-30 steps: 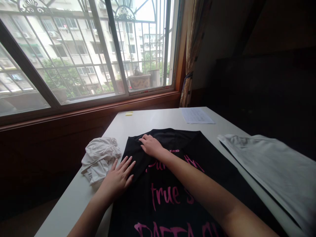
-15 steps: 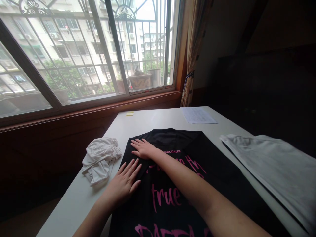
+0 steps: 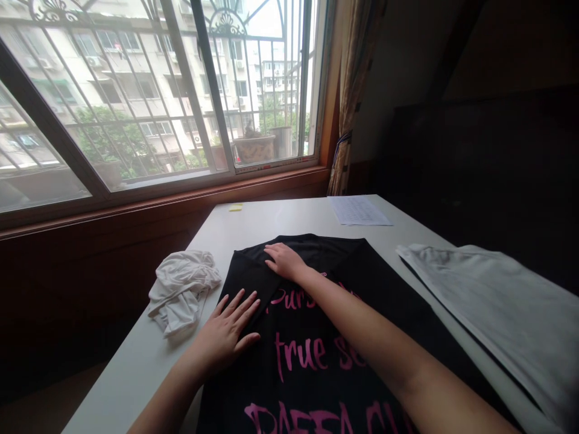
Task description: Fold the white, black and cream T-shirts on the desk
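Observation:
A black T-shirt (image 3: 298, 331) with pink lettering lies spread on a white table, its collar end toward the window. My left hand (image 3: 233, 325) rests flat on the shirt's left side, fingers stretched out and spread. Farther up, near the collar, my right hand (image 3: 284, 262) lies palm down on the fabric, its fingers extended. My right forearm crosses over part of the lettering and hides some of it. The shirt's lower end runs out of view at the bottom.
A crumpled white cloth (image 3: 183, 292) sits on the table's left edge. Along the right side lies a light grey-white garment (image 3: 493, 301). Toward the back of the white table (image 3: 280, 216) are printed sheets (image 3: 359, 211) and a yellow sticky note (image 3: 236, 207). A barred window stands beyond.
My right hand has slid right across the shirt, from its left shoulder toward the collar, uncovering more of the left shoulder. My left hand has stayed nearly in place.

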{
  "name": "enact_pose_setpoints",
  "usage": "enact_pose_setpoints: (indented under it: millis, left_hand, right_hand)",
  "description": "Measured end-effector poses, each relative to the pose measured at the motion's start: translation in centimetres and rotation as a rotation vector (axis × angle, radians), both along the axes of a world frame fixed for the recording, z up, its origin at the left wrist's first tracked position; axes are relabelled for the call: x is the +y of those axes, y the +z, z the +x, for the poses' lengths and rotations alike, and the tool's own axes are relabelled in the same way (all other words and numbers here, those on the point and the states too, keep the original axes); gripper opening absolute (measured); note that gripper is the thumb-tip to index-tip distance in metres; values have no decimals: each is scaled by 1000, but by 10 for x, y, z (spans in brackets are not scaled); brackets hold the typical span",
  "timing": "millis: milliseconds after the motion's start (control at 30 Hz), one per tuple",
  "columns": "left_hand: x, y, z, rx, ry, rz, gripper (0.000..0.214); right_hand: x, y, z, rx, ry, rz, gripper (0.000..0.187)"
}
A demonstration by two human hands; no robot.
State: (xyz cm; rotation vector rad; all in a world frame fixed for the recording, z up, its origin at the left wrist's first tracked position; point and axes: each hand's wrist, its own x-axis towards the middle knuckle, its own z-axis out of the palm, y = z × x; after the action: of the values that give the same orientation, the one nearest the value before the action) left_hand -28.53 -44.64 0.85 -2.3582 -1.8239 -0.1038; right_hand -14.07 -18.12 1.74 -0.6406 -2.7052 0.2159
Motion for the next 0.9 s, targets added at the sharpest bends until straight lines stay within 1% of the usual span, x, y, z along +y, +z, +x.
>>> enact_pose_setpoints:
  millis: [100, 167, 233, 300, 367, 467, 633, 767, 900]
  left_hand:
    - [0, 0, 0, -10, 4, -19, 74]
    - [0, 1, 0, -17, 7, -36, 74]
    - [0, 2, 1, -27, 7, -42, 74]
    - [1, 3, 1, -33, 7, -39, 73]
    - [1, 3, 0, -29, 7, -39, 73]
    - [2, 4, 0, -22, 2, -35, 73]
    - [2, 3, 0, -19, 2, -22, 73]
    - [2, 4, 0, -3, -3, -29, 74]
    - [3, 3, 0, 6, -3, -39, 74]
  right_hand:
    - [27, 5, 37, 29, -141, -2, 49]
    - [44, 4, 61, 25, -223, -12, 50]
    - [56, 1, 79, -3, -253, -25, 53]
    - [61, -4, 91, -41, -244, -34, 58]
    - [62, -9, 96, -74, -232, -40, 60]
    - [58, -13, 96, -100, -236, -41, 56]
    - [52, -15, 96, -115, -225, -20, 49]
    - [49, -16, 97, -124, -222, 32, 47]
    - [48, -17, 96, -120, -212, 33, 48]
